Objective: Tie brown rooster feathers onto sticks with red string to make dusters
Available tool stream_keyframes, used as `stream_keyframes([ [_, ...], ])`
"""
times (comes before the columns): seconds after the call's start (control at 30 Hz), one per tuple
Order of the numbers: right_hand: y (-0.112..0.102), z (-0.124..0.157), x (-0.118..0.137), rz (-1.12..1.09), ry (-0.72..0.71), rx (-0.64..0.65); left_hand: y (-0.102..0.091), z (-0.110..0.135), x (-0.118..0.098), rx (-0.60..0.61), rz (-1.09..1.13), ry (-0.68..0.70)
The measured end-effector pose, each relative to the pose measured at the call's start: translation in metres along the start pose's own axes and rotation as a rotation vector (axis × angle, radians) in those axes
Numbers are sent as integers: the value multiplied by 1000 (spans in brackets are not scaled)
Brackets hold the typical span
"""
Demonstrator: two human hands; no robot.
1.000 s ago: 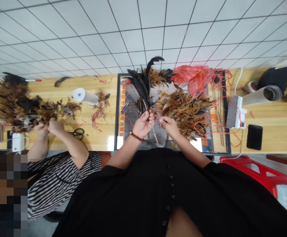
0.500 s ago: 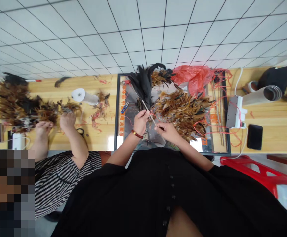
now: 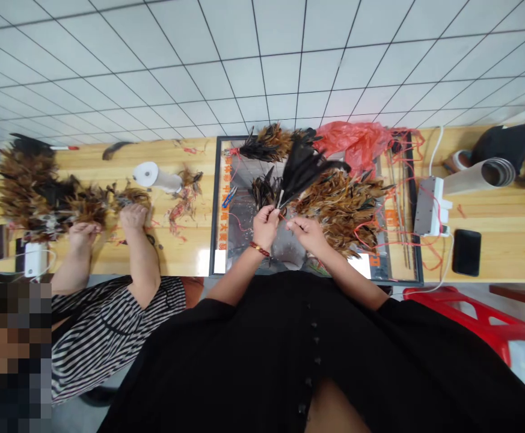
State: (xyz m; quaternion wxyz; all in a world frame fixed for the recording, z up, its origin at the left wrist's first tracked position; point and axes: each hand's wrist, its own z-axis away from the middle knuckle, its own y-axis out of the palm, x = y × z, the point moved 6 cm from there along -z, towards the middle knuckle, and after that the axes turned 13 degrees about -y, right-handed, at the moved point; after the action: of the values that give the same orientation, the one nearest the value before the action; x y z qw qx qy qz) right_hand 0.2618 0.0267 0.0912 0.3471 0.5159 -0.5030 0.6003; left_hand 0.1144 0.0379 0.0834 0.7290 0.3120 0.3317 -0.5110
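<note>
The fanned bunch of long, glossy black feathers had swung rightward since half a second earlier, its thin pale stick with it. The left hand had fingers closed round that stick; the right hand seemed to pinch a thin red strand. To my eye, slack there could let feathers slip. The bunch, curved-tipped, leaned over the black-framed panel, beside a bushy brown feather heap.
</note>
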Motion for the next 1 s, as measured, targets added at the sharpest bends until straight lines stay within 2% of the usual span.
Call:
stream_keyframes([
  [0.1,2,2,5,-77,66,-77,-7,9,-4,-90,-113,197],
  [0.17,3,0,2,-184,137,-142,-9,15,-6,-93,-153,253],
  [0.37,0,-12,-2,-297,176,-307,-9,20,-4,-14,-211,278],
  [0.5,1,-16,-2,-304,157,-312,-5,20,3,20,-269,282],
  [0.63,1,-21,-9,-256,155,-276,0,19,10,56,-288,220],
  [0.77,1,-25,-20,-238,141,-260,-8,10,15,60,-248,78],
  [0.87,13,-23,-32,-269,130,-171,-22,-3,21,-3,-148,-21],
  [1.0,38,-12,-58,-161,222,-25,-38,-16,36,-110,-6,-120],
])
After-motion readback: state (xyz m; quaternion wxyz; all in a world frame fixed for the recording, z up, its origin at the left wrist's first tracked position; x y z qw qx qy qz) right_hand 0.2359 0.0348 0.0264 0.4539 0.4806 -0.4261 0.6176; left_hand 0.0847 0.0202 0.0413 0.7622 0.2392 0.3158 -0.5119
